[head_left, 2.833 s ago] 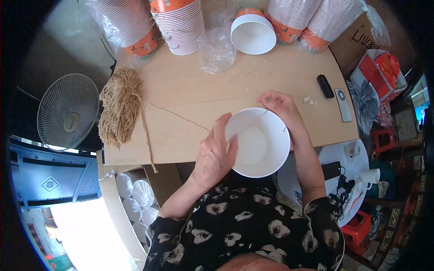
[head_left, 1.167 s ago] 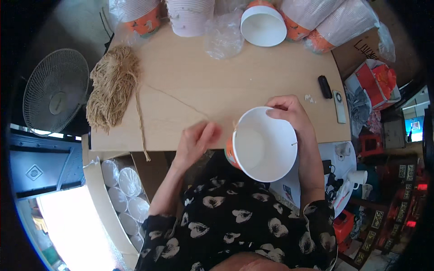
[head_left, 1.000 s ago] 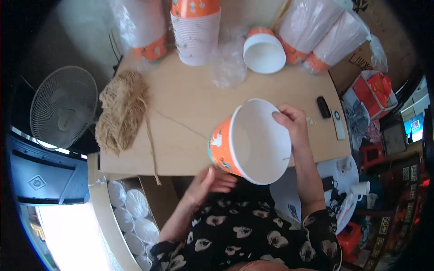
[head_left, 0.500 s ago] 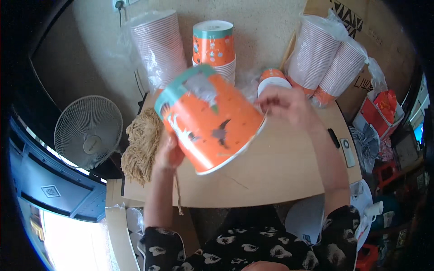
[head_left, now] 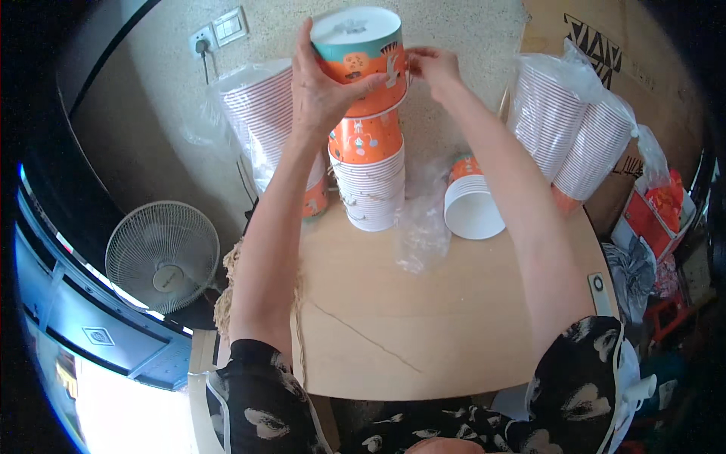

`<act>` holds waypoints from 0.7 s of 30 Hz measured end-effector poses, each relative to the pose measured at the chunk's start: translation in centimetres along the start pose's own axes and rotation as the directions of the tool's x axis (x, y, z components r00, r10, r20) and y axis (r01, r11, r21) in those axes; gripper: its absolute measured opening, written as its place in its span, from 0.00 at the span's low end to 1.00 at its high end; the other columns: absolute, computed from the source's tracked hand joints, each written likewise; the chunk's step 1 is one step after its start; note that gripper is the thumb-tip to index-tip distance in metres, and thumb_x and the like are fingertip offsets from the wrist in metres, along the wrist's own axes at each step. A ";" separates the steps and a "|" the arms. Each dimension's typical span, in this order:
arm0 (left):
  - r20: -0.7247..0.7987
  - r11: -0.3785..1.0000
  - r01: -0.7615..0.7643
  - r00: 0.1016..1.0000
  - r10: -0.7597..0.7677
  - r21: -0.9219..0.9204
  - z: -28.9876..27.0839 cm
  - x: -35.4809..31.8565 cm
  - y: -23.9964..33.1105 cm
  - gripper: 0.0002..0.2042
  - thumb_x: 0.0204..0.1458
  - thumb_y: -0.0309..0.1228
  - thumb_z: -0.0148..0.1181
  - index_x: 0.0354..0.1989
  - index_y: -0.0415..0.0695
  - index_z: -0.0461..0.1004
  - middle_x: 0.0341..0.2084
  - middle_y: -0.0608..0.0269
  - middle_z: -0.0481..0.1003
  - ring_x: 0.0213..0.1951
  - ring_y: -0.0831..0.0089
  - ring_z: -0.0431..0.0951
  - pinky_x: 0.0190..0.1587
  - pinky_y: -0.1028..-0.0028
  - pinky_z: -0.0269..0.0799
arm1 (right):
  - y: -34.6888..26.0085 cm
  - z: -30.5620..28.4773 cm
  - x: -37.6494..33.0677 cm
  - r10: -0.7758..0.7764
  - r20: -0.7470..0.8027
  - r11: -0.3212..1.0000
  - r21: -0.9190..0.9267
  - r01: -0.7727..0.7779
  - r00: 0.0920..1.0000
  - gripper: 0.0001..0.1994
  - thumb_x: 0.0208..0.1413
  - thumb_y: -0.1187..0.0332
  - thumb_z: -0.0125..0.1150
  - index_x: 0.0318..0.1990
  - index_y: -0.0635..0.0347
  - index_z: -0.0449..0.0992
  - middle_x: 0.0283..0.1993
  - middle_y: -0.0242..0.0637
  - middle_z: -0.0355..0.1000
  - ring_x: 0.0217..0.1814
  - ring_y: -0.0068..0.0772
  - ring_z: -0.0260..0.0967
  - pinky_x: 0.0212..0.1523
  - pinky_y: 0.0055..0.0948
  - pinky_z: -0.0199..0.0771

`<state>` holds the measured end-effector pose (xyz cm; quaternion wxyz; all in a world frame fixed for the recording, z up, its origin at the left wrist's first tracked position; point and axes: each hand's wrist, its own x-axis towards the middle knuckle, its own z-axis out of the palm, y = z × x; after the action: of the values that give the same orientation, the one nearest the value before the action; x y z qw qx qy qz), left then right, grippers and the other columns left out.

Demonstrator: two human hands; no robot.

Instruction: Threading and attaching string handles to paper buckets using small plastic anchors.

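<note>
My left hand [head_left: 321,87] grips an orange paper bucket [head_left: 359,64] with a green band, turned upside down. It sits above or on the top of an upside-down stack of like buckets [head_left: 370,181] near the wall. At the bucket's right side, my right hand [head_left: 435,69] has its fingers pinched together near the rim; what they hold, if anything, is too small to make out. Bits of twine show along the stack's white rims. A bundle of tan twine [head_left: 227,295] is partly hidden behind my left forearm, and a loose strand [head_left: 363,333] lies on the table.
Wrapped bucket stacks stand left [head_left: 261,121] and right [head_left: 548,113] along the wall. A few nested buckets [head_left: 474,208] lie on their side, beside a clear plastic bag [head_left: 423,234]. A fan [head_left: 162,257] stands left of the table [head_left: 454,325]; a small device [head_left: 600,293] lies at its right edge.
The bucket has moved from over the middle of the table up to the stack, now upside down. Both hands have reached forward with it, and the view has shifted.
</note>
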<state>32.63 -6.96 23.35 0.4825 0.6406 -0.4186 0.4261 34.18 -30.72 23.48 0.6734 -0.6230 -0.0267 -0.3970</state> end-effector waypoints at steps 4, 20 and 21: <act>-0.036 0.988 0.022 0.999 -0.016 0.154 2.2 -0.5 -2.0 0.64 0.27 0.50 0.83 0.71 0.39 0.45 0.56 0.36 0.65 0.58 0.45 0.69 0.59 0.57 0.69 | 5.1 0.8 0.8 0.123 0.073 0.991 0.047 -0.127 0.990 0.09 0.56 0.81 0.54 0.37 0.66 0.82 0.32 0.39 0.78 0.31 0.30 0.76 0.30 0.29 0.76; 0.126 0.958 0.230 0.959 -0.253 0.171 4.7 -7.1 -4.2 0.50 0.36 0.49 0.80 0.64 0.39 0.56 0.52 0.39 0.70 0.54 0.45 0.72 0.54 0.55 0.72 | 12.7 -3.1 -9.7 -0.199 0.246 0.895 -0.349 0.278 0.949 0.23 0.69 0.53 0.41 0.57 0.61 0.72 0.50 0.51 0.77 0.53 0.48 0.75 0.59 0.41 0.68; 0.106 0.957 0.217 0.965 -0.240 0.194 5.4 -6.9 -4.1 0.51 0.36 0.48 0.80 0.65 0.39 0.56 0.52 0.39 0.70 0.54 0.45 0.72 0.55 0.55 0.72 | 13.0 -4.3 -10.0 -0.191 0.236 0.893 -0.361 0.269 0.953 0.23 0.69 0.53 0.41 0.57 0.61 0.72 0.50 0.51 0.77 0.53 0.48 0.75 0.59 0.41 0.68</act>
<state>35.24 -10.58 14.78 0.4403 0.7522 -0.3313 0.3613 32.79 -30.60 6.61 0.4785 -0.7723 -0.0870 -0.4087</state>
